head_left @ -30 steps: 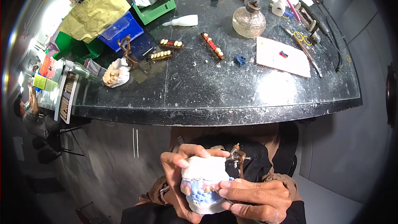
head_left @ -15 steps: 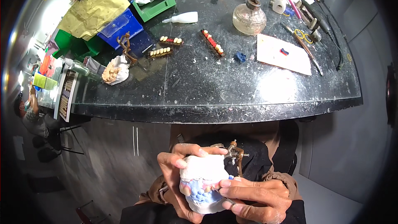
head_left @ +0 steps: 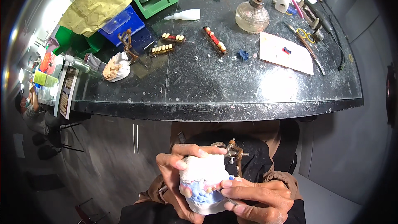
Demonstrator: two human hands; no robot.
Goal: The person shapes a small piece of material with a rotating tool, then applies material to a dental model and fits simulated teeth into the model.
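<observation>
My left hand [head_left: 169, 170] is wrapped around a dental plaster model [head_left: 203, 169], its fingers over the top and thumb side below. White plaster forms the model's upper and lower blocks. Between them run blue teeth [head_left: 200, 196], pink wax and a few cream artificial teeth. Behind it a brass-coloured articulator [head_left: 236, 154] shows over my lap. My right hand [head_left: 261, 199] pinches a thin metal instrument [head_left: 231, 200], and its fingertips rest against the model's right side. The instrument's tip lies close to the pink wax; exact contact cannot be made out.
On the dark bench [head_left: 199, 83] lie strips of artificial teeth [head_left: 214, 40], another dental cast [head_left: 116, 67], a white squeeze bottle [head_left: 186, 15] and a glass spirit burner [head_left: 252, 16]. A white pad [head_left: 286, 56] sits right, bins [head_left: 159, 0] left. Another person [head_left: 33, 110] sits far left.
The bench has shifted slightly in view. My right fingers have moved a little to the right along the model, and a cream tooth beside them shows more plainly. Both holds are unchanged.
</observation>
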